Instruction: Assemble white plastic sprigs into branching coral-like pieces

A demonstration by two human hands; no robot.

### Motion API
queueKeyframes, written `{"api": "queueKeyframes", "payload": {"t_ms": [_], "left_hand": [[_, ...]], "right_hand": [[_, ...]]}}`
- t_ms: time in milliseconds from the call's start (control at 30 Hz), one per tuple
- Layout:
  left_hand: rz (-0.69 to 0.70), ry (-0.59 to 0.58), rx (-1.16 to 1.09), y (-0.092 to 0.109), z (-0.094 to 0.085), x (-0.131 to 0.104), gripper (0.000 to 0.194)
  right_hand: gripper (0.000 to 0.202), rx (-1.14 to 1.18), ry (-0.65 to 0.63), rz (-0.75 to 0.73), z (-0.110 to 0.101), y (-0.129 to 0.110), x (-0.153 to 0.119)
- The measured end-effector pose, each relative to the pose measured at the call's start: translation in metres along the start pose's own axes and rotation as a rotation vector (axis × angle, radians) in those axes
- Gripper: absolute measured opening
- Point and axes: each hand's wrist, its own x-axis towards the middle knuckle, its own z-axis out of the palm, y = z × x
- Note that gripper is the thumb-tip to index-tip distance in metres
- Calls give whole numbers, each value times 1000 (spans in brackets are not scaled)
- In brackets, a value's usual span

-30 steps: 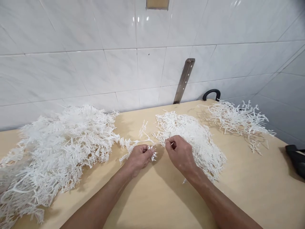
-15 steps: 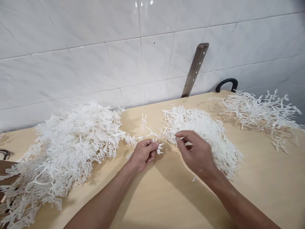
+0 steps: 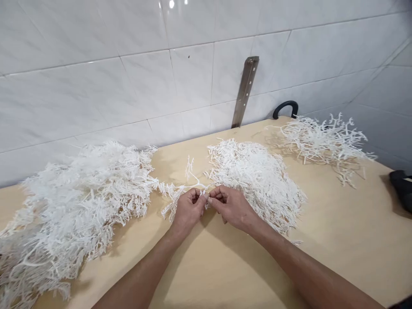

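Observation:
My left hand (image 3: 189, 210) is closed, thumb and fingers pinching a small white plastic sprig (image 3: 204, 194). Fingertip to fingertip with it, my right hand (image 3: 232, 207) also pinches at that sprig, which the fingers mostly cover. Just behind them rises a thin, curved, branched white stem (image 3: 193, 175); whether it joins the held sprig I cannot tell. To the left spreads a large heap of bushy white sprigs (image 3: 96, 193), with a few strands reaching toward my left hand. Close behind my right hand lies a mound of small loose white pieces (image 3: 257, 176).
Bare branching white stems (image 3: 322, 139) lie tangled at the back right of the wooden table (image 3: 206, 274). Behind them stands a black curved handle (image 3: 286, 105). A slotted metal strip (image 3: 245, 92) leans at the tiled wall (image 3: 193, 86). A black object (image 3: 402, 189) sits at the right edge.
My right hand has moved left from the mound of small pieces to meet my left hand at the sprig. The view has turned somewhat to the right.

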Motion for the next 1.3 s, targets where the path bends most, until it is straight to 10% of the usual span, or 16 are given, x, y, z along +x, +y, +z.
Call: {"api": "queueKeyframes", "payload": {"t_ms": [233, 667, 1067, 1300], "left_hand": [[96, 47, 79, -1, 3, -2, 35], [139, -31, 225, -7, -3, 2, 29], [157, 148, 280, -11, 8, -4, 25], [158, 166, 163, 0, 9, -6, 29]], "right_hand": [[18, 154, -143, 68, -10, 5, 6], [14, -108, -91, 77, -4, 0, 2], [8, -284, 66, 14, 17, 1, 2], [20, -618, 356, -445, 21, 4, 4]]}}
